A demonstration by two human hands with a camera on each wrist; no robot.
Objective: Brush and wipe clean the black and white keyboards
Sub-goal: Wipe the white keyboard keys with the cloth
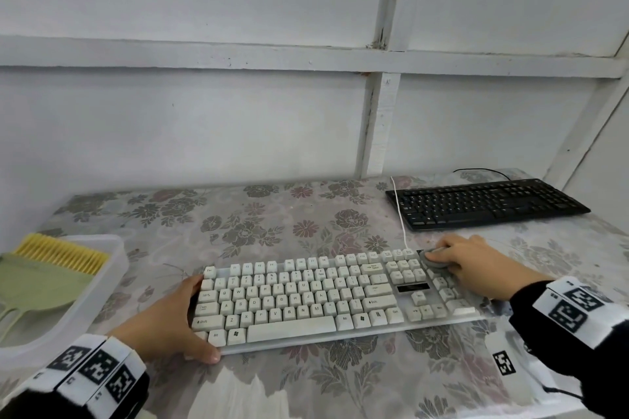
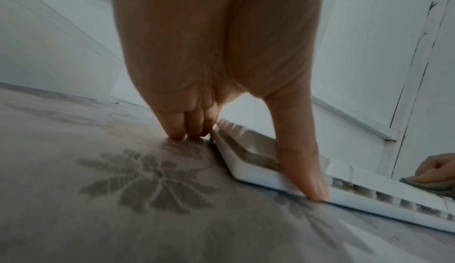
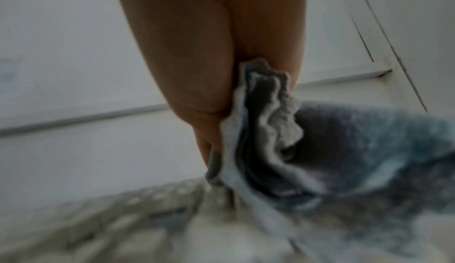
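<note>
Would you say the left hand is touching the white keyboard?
Touching: in the left wrist view, the left hand has its thumb pressed against the white keyboard front edge.

L hand point(image 1: 170, 320) fingers spread, thumb out; R hand point(image 1: 476, 265) fingers curled.
</note>
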